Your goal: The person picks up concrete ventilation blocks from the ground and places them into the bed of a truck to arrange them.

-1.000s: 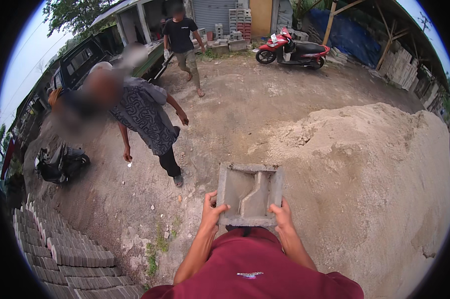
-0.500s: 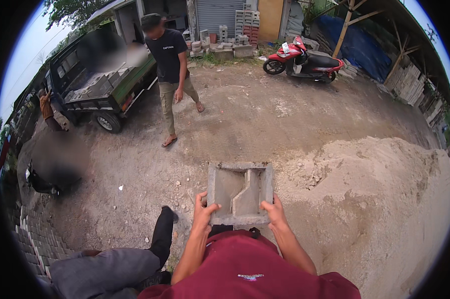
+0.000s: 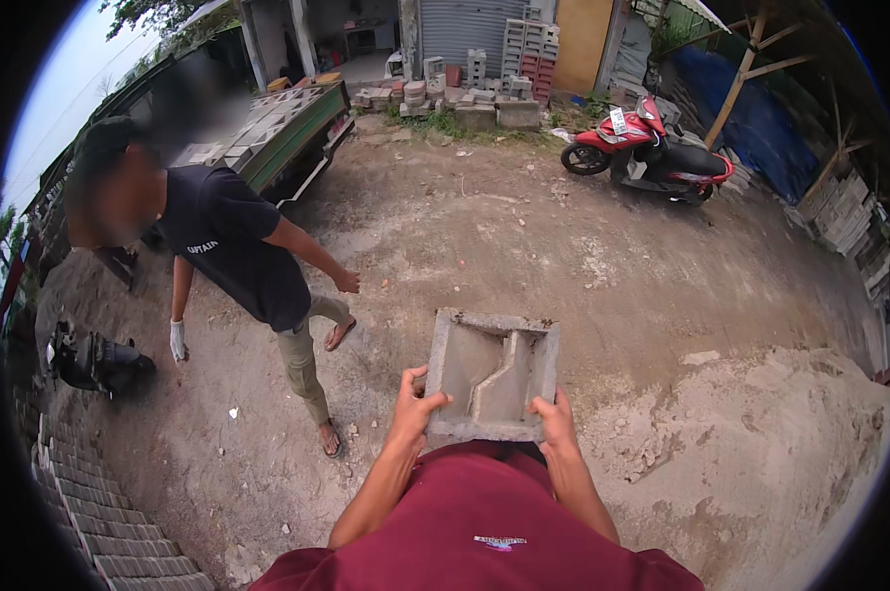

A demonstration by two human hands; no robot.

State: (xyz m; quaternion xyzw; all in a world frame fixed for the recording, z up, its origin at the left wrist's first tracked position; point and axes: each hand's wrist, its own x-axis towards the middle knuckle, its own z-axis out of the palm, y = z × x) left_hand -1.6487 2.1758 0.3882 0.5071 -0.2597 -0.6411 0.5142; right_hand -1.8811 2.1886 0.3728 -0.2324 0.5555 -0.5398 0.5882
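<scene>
A square grey concrete ventilation block (image 3: 492, 430) is held up in front of my body, its open face turned upward. A slanted divider runs across the hollow inside its thick rim. My left hand (image 3: 414, 406) grips the near left side, the thumb hooked over the rim. On the near right side my right hand (image 3: 553, 419) grips in the same way, thumb on top. Fingers of both hands wrap the outer walls and are partly hidden beneath. The block is off the ground, close to my dark red shirt.
A person in a dark shirt (image 3: 230, 241) walks close by on the left. Behind stands a truck (image 3: 312, 138) loaded with blocks. A red scooter (image 3: 652, 158) is parked at the far right. A sand heap (image 3: 760, 433) lies right; stacked grey blocks (image 3: 120, 527) line the lower left.
The walking person has come much nearer on the left. A leg and dark trousers at my lower left have gone from view. My view has shifted, and both hands still hold the block.
</scene>
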